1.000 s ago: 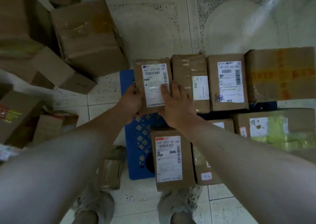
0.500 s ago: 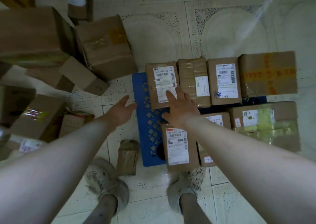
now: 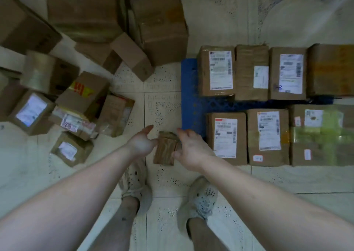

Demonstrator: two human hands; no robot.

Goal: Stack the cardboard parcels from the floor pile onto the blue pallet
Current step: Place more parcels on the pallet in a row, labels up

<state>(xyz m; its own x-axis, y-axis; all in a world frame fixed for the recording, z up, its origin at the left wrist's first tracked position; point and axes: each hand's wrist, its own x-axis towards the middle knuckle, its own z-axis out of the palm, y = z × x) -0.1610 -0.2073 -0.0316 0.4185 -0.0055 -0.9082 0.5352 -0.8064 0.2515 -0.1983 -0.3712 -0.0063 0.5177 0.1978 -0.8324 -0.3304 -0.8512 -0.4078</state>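
The blue pallet [image 3: 189, 97] lies on the tiled floor at right, carrying two rows of several cardboard parcels; the far-left one [image 3: 216, 71] bears a white label. A small taped brown parcel [image 3: 165, 149] lies on the floor just left of the pallet, in front of my feet. My left hand [image 3: 140, 142] hovers at its left side and my right hand [image 3: 188, 147] at its right side, both with fingers spread and relaxed. Neither hand grips it. The floor pile [image 3: 80, 97] of parcels spreads over the left.
Large brown cartons [image 3: 161, 26] stand at the top left and centre. A roll of clear tape [image 3: 36, 71] sits among the pile. My two shoes [image 3: 199, 197] stand on the tiles below the small parcel. Bare tile runs between pile and pallet.
Both hands let go of the labelled parcel, now at the pallet's far left corner. They drew back and down to either side of the small parcel on the floor.
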